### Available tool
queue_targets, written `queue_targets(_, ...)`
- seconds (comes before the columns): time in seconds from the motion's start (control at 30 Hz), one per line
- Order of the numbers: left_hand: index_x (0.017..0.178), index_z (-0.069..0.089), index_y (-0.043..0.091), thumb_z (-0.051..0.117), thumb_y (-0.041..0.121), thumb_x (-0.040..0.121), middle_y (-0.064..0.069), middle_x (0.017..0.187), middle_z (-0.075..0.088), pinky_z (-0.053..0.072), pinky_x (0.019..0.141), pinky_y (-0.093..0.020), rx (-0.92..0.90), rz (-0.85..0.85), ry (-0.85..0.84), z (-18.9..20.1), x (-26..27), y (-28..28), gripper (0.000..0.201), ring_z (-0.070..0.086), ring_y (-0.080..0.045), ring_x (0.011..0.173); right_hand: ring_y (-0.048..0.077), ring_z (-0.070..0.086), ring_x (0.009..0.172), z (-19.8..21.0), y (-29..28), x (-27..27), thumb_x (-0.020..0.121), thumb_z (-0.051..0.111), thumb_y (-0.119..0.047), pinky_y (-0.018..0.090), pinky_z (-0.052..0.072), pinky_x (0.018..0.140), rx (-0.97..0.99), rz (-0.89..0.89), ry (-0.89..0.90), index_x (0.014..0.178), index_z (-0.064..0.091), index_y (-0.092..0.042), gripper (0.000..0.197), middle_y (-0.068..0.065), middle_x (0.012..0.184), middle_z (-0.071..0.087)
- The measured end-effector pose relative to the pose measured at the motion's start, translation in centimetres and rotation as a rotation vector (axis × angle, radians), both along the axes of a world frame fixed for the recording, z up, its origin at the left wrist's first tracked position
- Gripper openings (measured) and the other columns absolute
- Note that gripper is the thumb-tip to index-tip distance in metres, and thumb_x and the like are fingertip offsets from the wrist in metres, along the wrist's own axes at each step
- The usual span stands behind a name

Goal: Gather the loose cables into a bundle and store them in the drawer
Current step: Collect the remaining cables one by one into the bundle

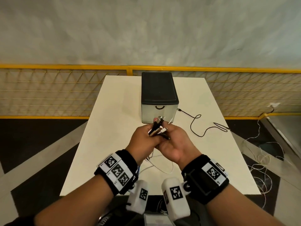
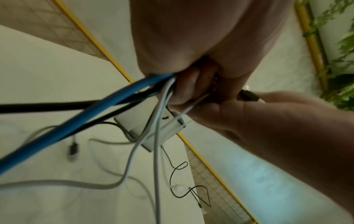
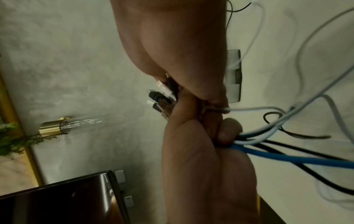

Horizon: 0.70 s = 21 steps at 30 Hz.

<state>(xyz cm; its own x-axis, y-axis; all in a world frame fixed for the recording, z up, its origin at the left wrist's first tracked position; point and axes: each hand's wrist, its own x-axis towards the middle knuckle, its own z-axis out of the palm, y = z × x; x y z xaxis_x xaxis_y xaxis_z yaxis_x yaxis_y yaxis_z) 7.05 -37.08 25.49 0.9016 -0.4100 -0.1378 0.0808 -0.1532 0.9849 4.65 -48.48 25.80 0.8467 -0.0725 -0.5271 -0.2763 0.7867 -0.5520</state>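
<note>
- Both hands, left hand (image 1: 143,137) and right hand (image 1: 175,141), have their grip clamped on the cable bundle (image 1: 157,128).
- The loose black cable (image 1: 200,126) lies toward the tabletop's right edge, nearer the right hand.
- The closed drawer (image 1: 158,113) sits straight ahead.

Fenced test bay: white table (image 1: 104,128) (yellow mesh barrier (image 1: 65,88) behind).
</note>
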Motion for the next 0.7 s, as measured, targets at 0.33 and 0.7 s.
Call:
queue_targets(0.33,0.075,0.058,0.010,0.080,-0.001,0.075,0.007,0.055,0.048,0.030,0.040,-0.014,0.338,-0.387,0.193,-3.6,-1.5,6.8,0.024,0.038,0.002,0.037,0.024,0.076,0.090,-0.1,-5.4,0.8,0.103,0.038,-0.020,0.048,0.050,0.089,-0.006,-0.119,0.019,0.103,0.057,-0.020,0.019,0.008,0.101,0.077)
queue_targets(0.7,0.089,0.078,0.024,0.082,0.026,0.066,-0.011,0.088,0.053,0.021,0.043,-0.022,0.053,-0.018,0.280,-2.3,1.2,9.7,0.024,0.029,-0.009,0.048,0.027,0.075,0.088,-1.5,-5.3,-0.1,0.105,0.039,-0.021,0.048,0.050,0.090,-0.180,-0.139,-0.001,0.112,0.059,-0.014,0.022,0.012,0.097,0.075)
